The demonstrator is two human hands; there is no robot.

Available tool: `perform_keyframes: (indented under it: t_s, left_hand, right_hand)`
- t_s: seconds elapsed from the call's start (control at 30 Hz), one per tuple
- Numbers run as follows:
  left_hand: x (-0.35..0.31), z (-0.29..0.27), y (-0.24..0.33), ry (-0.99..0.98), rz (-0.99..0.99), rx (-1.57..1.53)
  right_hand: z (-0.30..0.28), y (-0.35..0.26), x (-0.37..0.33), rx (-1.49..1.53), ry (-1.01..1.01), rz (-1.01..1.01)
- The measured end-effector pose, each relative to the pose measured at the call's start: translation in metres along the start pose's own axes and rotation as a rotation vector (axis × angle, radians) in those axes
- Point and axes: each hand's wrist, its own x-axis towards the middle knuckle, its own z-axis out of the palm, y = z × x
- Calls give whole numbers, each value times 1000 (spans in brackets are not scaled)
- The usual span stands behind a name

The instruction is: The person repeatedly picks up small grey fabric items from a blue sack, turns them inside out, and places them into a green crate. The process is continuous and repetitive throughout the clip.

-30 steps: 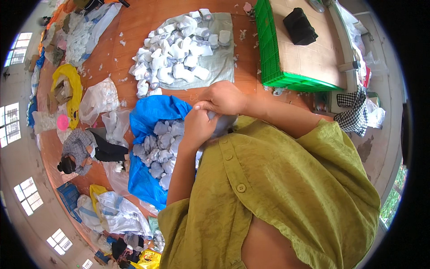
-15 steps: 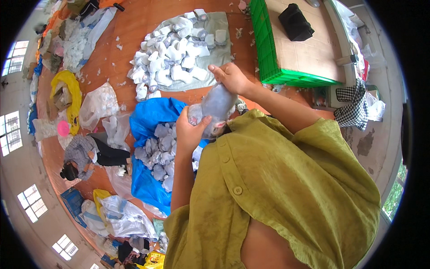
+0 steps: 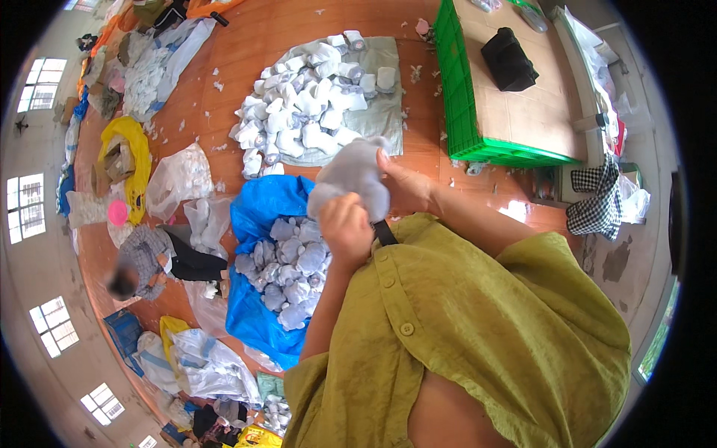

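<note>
A puffy grey plush piece (image 3: 351, 173) is held up in front of my shirt, between both hands. My left hand (image 3: 348, 230) is closed on its lower edge with the fingers curled in. On its right side, my right hand (image 3: 403, 187) grips it with the thumb in front; the other fingers are mostly hidden. Below and to the left, a blue bag (image 3: 243, 201) stands open, full of similar grey plush pieces (image 3: 287, 257). Past my hands, a heap of white and grey stuffed pieces (image 3: 302, 101) lies on a pale sheet (image 3: 382, 123).
A green crate (image 3: 461, 123) topped with cardboard (image 3: 523, 112) stands at the far right, carrying a black object (image 3: 509, 60). At left are a person (image 3: 149, 254) bending low, a yellow bag (image 3: 137, 172) and clear plastic bags (image 3: 179, 175). White fluff dots the red-brown floor (image 3: 224, 112).
The plush piece has been turned and now shows a broad, lobed grey side. My left hand has shifted to its lower edge, and my right hand has come down from its top to its side.
</note>
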Motion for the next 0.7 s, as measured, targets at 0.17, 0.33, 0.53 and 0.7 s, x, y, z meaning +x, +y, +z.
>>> perform_keyframes:
  t_s: [0.17, 0.33, 0.53, 0.7]
  left_hand:
    - [-13, 10, 9, -62, -10, -211]
    - [9, -22, -7, 500, -708, -687]
    - [-10, -27, -19, 18, -941, -641]
    - [-12, -17, -9, 97, -967, -716]
  right_hand:
    - [12, -3, 17, -259, 401, -317]
    - [15, -12, 0, -764, 324, -401]
    - [37, -14, 5, -562, 355, -515]
    - [27, -17, 24, -904, 351, -566]
